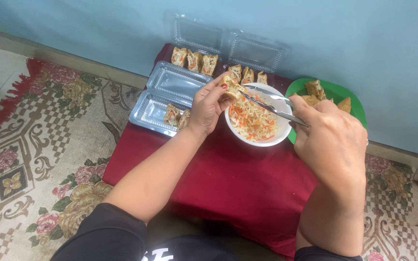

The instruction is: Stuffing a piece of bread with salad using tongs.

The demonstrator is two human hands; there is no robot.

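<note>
Left hand (208,107) holds a fried tofu pocket (230,85) pinched between thumb and fingertips, fingers curled narrow around it, right over the far-left rim of the white bowl (262,140). Right hand (329,140) grips metal tongs (269,102) – fingers closed on the handles, tong arms close together, tips pointing at the pocket and touching or nearly touching it (can't tell which). Bowl holds shredded vegetable filling (252,122), pale with orange strips, and sits on a dark red cloth (228,179) over a low table. Left of the bowl: a clear plastic tray (163,99), two compartments; the near one has two filled pieces (177,116) at its right end, just beside the left wrist. Behind the bowl, two rows of filled pockets – three (194,60) at the far edge, three more (247,75) closer in. Two more clear plastic lids (228,43) lean against the light blue wall (364,58). Right of the bowl, partly hidden by the right hand, a green plate (351,104) with plain fried tofu pieces (315,89). Patterned floral carpet (49,159) covers the floor on both sides. Black sleeves at the bottom of the frame.
</note>
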